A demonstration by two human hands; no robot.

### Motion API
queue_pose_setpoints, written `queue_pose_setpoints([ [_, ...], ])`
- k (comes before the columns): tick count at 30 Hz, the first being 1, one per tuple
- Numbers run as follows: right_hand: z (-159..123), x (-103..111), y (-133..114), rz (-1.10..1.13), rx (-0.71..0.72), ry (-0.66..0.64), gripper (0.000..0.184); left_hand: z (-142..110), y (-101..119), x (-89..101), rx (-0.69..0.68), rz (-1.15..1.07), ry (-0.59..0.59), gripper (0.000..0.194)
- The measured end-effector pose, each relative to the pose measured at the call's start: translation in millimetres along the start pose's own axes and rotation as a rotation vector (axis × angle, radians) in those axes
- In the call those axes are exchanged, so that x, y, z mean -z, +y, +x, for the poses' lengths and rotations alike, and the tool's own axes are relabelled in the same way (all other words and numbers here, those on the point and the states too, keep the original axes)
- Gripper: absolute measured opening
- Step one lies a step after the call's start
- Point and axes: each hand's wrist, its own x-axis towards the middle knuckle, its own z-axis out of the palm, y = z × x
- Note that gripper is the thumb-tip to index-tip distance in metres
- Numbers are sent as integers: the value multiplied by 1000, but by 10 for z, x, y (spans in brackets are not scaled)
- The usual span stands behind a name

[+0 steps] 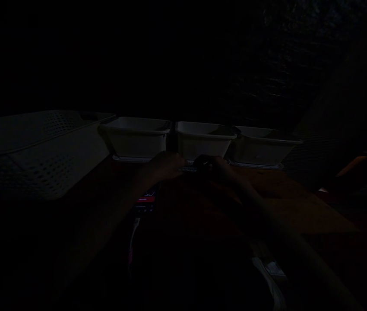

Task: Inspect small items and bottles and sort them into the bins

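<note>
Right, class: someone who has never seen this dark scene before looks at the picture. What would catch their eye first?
Probably the phone, its lit screen showing a red bar, beside the left forearm with a pale cable below it. Next, the three pale bins in a row beyond the two hands, with a perforated basket to their left.
</note>
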Motion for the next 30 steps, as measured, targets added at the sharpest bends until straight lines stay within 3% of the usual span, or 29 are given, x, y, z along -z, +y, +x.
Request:
queue_pose_setpoints([
  [5,23,-17,20,-58,-10,33,13,-38,-21,8,-50,-136,-10,34],
  [12,21,-22,-10,-84,-41,-27,7,-38,-49,-21,-182,-304,87,41],
  [17,-19,18,-169,-58,-90,-133,6,-15,-38,-53,-186,-396,-9,35],
  [21,-88,37,-258,-52,-104,-201,20,-3,-28,-85,-202,-479,-57,27],
  [30,-128,35,-301,-41,-108,-287,27,23,-24,-178,-169,-562,-154,21],
])
